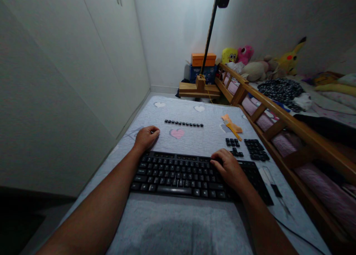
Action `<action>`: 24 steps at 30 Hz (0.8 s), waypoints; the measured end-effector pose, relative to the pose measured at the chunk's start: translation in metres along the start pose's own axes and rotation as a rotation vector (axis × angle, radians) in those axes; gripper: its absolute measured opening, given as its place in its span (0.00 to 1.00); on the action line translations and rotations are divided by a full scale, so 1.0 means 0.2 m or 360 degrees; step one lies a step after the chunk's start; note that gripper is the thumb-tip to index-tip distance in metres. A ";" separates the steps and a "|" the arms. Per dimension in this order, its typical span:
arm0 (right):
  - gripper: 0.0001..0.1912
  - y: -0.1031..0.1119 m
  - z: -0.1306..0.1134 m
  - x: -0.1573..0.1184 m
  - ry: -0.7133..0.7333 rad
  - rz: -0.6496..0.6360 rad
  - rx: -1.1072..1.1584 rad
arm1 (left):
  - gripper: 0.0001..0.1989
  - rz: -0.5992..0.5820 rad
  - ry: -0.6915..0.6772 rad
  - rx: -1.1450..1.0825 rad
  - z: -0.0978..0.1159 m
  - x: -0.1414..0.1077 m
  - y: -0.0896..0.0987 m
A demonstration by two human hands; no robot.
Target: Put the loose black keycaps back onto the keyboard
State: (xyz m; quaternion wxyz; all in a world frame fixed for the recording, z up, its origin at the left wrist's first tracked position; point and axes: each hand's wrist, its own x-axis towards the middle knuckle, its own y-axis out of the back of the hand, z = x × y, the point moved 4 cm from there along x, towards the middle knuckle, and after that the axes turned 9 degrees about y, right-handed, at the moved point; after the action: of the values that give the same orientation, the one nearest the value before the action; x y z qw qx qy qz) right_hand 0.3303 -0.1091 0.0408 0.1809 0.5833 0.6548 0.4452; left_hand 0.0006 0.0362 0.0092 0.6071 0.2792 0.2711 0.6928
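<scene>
The fingers (217, 155) of the right hand (226, 165) were curled in, thumb and forefinger a narrow gap apart, above the keyboard's upper edge; whether they gripped anything could not be told. The left hand (147, 138) sat loosely bent over the cloth just off the keyboard's upper left corner, thumb near forefinger, and what lay between them, if anything, was hidden. Beneath everything spread the pale quilt (178, 225). On it the keyboard (172, 169) stretched lengthwise from nine o'clock to a shade past three; from the right fingers its lettered block fell away between seven and nine, from the left hand it lay toward five. The right hand was plainly the nearer, right over it. At four o'clock from that hand, beyond the keyboard's end, was a wire tool (275, 190); just past twelve, a yellow brush (233, 131) lay against an orange cloth (236, 128). A larger batch of loose keycaps (254, 149) sat at two, a smaller cluster (231, 142) at one. Smallest was the thin row of keycaps (183, 123), its axis running nearly nine to three like the keyboard's; its left end stood at one o'clock from the left fingers, making that hand the closer to it.
</scene>
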 end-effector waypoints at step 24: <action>0.04 0.00 0.00 0.00 0.0003 0.0020 0.0045 | 0.15 0.0009 0.0003 0.0006 0.00 0.00 0.00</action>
State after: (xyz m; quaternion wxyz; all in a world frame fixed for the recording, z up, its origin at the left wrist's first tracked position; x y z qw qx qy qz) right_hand 0.3311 -0.1094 0.0412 0.1692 0.5895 0.6576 0.4377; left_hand 0.0005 0.0359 0.0099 0.6042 0.2805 0.2723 0.6943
